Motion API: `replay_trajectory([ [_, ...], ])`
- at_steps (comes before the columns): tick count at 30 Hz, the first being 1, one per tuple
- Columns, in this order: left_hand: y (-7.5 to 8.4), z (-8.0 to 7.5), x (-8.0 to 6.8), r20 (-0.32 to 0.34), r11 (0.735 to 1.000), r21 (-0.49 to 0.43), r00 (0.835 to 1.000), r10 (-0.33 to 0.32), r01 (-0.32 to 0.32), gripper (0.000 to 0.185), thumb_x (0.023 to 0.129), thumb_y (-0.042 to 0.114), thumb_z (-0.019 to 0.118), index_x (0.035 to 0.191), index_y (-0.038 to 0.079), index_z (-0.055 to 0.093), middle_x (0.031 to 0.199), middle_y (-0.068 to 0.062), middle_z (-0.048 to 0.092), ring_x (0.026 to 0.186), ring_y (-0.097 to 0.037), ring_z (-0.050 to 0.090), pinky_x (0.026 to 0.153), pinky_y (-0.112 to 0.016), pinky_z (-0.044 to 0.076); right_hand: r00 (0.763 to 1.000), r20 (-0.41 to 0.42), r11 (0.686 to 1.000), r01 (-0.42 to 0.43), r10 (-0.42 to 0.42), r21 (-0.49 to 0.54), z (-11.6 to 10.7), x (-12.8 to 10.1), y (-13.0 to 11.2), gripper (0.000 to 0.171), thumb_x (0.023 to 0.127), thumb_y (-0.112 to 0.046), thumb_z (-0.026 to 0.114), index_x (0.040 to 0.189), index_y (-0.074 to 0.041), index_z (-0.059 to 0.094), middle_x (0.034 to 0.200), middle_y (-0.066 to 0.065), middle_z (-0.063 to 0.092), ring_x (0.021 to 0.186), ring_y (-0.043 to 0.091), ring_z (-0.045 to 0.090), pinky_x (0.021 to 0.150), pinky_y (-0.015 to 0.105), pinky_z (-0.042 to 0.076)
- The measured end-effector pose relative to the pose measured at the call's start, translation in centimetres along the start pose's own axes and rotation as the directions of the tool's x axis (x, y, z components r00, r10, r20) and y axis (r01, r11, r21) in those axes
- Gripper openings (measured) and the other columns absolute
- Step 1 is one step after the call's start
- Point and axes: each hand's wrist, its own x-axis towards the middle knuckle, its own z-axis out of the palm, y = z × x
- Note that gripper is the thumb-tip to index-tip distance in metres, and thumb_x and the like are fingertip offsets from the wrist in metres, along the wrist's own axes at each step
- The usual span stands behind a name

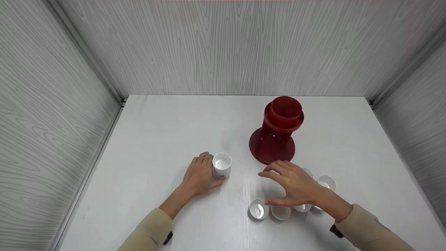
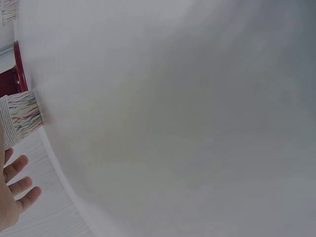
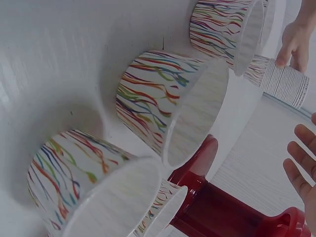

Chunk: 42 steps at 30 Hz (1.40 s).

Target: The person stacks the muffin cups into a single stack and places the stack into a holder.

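Observation:
My left hand (image 1: 200, 174) holds a stack of white paper cups (image 1: 222, 165), thumb at the near side and fingers along the left and far side. Ribbed rims and coloured squiggles show on the stack (image 2: 22, 116) in the left wrist view. My right hand (image 1: 294, 183) hovers over several single paper cups, fingers spread and nothing between them. One paper cup (image 1: 258, 210) stands by its thumb, with another paper cup (image 1: 281, 212) beside it. Further right is a paper cup (image 1: 327, 182), partly hidden by the forearm. The cups stand upright, mouths up.
Beyond the right hand stands a red plastic piece (image 1: 283, 118) with a round flat base, a collar and an open tube on top. Grey wood-grain panels (image 1: 223, 48) wall in the white table (image 1: 167, 122) at the back and sides.

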Motion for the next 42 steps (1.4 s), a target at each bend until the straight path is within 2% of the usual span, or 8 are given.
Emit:
replay_trajectory([
  [12,-0.1,-0.2,0.1,0.013,1.000,-0.005,1.000,-0.010,0.010,0.078,0.087,0.060,0.074,0.131,-0.003,0.059,0.127,-0.016,0.068,0.130,-0.031,0.061,0.102,-0.042,0.056,0.998,0.062,1.000,0.017,-0.017,0.012,1.4,-1.0,-1.3,0.074,0.080,-0.071,0.078,0.133,-0.021,0.066,0.122,-0.004,0.066,0.115,0.017,0.064,0.099,0.039,0.056],
  [20,-0.2,-0.2,0.1,-0.017,1.000,-0.012,1.000,0.001,-0.001,0.078,0.086,0.059,0.076,0.129,-0.003,0.059,0.125,-0.016,0.068,0.128,-0.031,0.062,0.101,-0.042,0.057,0.997,0.062,0.999,0.043,-0.043,-0.005,2.5,-1.3,-1.9,0.076,0.076,-0.073,0.080,0.130,-0.021,0.068,0.119,-0.005,0.067,0.109,0.015,0.064,0.091,0.036,0.056],
  [23,-0.2,-0.2,0.1,-0.022,1.000,-0.012,1.000,0.002,-0.002,0.078,0.086,0.059,0.076,0.129,-0.003,0.059,0.125,-0.016,0.069,0.128,-0.031,0.062,0.101,-0.042,0.057,0.998,0.050,0.999,0.050,-0.049,-0.012,2.8,-1.4,-2.0,0.077,0.074,-0.072,0.082,0.129,-0.021,0.068,0.118,-0.005,0.067,0.109,0.015,0.063,0.090,0.036,0.055],
  [31,-0.3,-0.4,0.2,-0.018,1.000,0.003,1.000,0.000,0.000,0.079,0.087,0.060,0.075,0.130,-0.004,0.059,0.125,-0.016,0.069,0.128,-0.031,0.062,0.101,-0.042,0.057,0.996,0.085,0.998,0.042,-0.037,-0.049,3.4,-1.5,-2.4,0.081,0.069,-0.074,0.084,0.128,-0.022,0.069,0.118,-0.005,0.067,0.110,0.016,0.064,0.090,0.037,0.055],
  [42,0.0,-0.1,0.3,-0.012,0.999,0.031,1.000,0.015,-0.015,0.077,0.087,0.063,0.073,0.126,-0.002,0.059,0.121,-0.015,0.068,0.123,-0.031,0.064,0.099,-0.041,0.057,0.994,0.098,0.998,0.046,-0.040,-0.053,4.1,-2.0,-2.7,0.074,0.071,-0.073,0.083,0.124,-0.023,0.069,0.115,-0.006,0.067,0.109,0.015,0.063,0.088,0.035,0.054],
])
